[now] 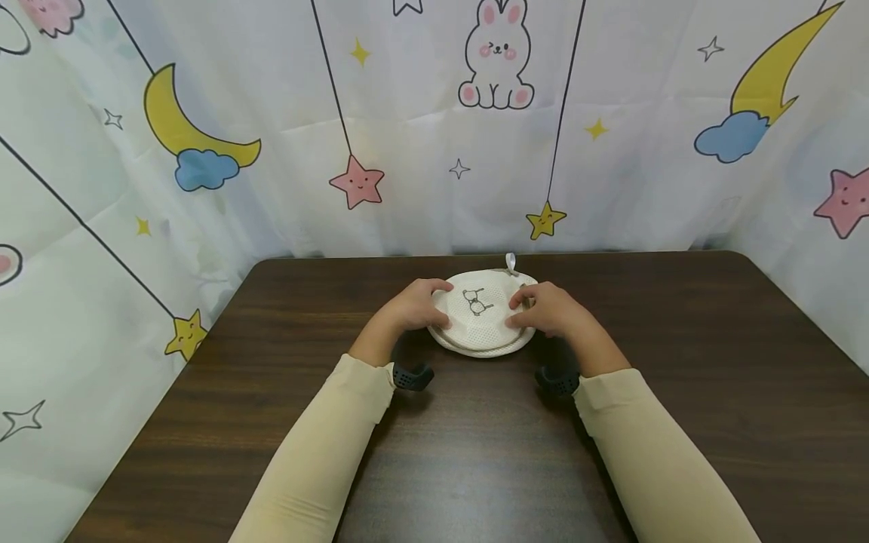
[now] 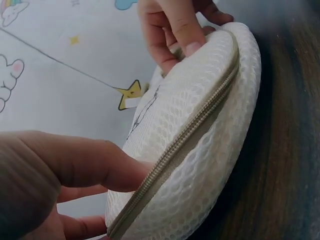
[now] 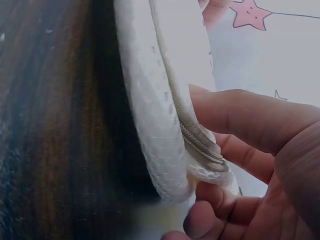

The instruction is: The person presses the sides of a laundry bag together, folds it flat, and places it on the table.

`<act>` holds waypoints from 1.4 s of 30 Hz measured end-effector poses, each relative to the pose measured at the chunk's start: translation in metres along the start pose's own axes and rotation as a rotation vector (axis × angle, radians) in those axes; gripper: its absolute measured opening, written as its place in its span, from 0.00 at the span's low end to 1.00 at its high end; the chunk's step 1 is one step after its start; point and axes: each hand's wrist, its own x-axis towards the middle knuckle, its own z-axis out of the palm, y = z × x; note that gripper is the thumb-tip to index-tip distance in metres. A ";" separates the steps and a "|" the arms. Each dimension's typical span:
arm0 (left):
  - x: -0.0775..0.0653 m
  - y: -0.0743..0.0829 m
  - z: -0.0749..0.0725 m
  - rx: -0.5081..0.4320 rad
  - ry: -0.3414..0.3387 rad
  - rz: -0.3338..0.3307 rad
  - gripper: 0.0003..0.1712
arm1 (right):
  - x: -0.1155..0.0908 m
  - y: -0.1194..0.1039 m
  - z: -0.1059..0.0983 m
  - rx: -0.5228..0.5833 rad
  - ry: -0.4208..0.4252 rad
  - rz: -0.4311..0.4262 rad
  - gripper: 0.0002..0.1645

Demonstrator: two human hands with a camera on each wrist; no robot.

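A round white mesh laundry bag [image 1: 483, 332] lies flattened near the table's far edge, a small line drawing on its top. Along its rim runs a beige zipper [image 2: 187, 132]; a white loop tag [image 1: 511, 262] sticks up at the back. My left hand [image 1: 416, 305] grips the bag's left edge, thumb on top beside the zipper and fingers at the far side. At the right edge my right hand [image 1: 553, 309] pinches the bag by the zipper's end [image 3: 212, 157], thumb on top. Some of the right fingers curl below the edge in the right wrist view.
The bag rests on a dark brown wooden table [image 1: 475, 452]. Behind and beside the table hangs a white curtain [image 1: 421, 98] with moons, stars and a rabbit. A dark wrist device [image 1: 413, 377] sits on the left wrist, another device [image 1: 557, 381] on the right.
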 end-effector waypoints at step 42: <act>0.000 0.011 0.009 0.271 -0.032 0.244 0.22 | 0.003 -0.011 0.014 -0.250 0.135 -0.249 0.26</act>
